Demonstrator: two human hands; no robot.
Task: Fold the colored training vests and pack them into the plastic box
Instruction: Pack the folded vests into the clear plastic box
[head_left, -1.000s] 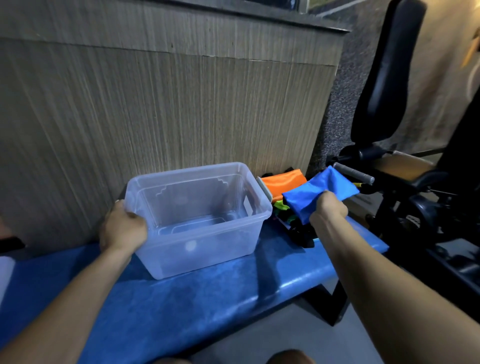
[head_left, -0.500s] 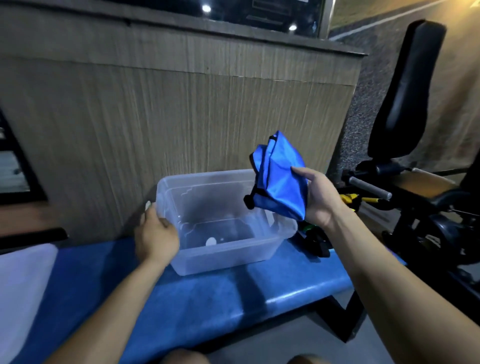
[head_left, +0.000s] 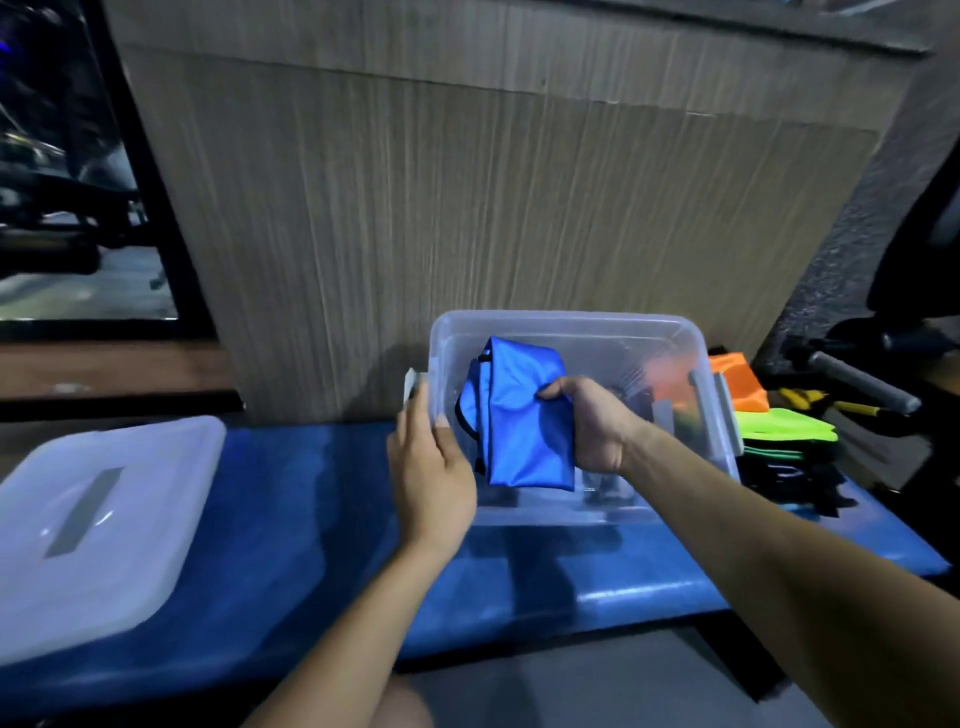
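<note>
A clear plastic box (head_left: 566, 325) stands on the blue bench (head_left: 322, 499) against the wooden wall. My right hand (head_left: 592, 426) grips a folded blue vest (head_left: 514, 415) and holds it inside the box's opening, above the bottom. My left hand (head_left: 428, 467) holds the box's left rim, thumb over the edge. Right of the box lie an orange vest (head_left: 740, 382), a neon green vest (head_left: 784, 428) and dark vests (head_left: 795, 478) in a heap on the bench.
The box's translucent lid (head_left: 93, 525) lies on the bench at the far left. Black gym equipment with a grey handle (head_left: 857, 379) stands at the right. A dark window (head_left: 67, 171) is at the upper left.
My right hand has carried the blue vest from the heap up over the box and down into it. My left hand stayed on the box's left rim. The camera view shifted left.
</note>
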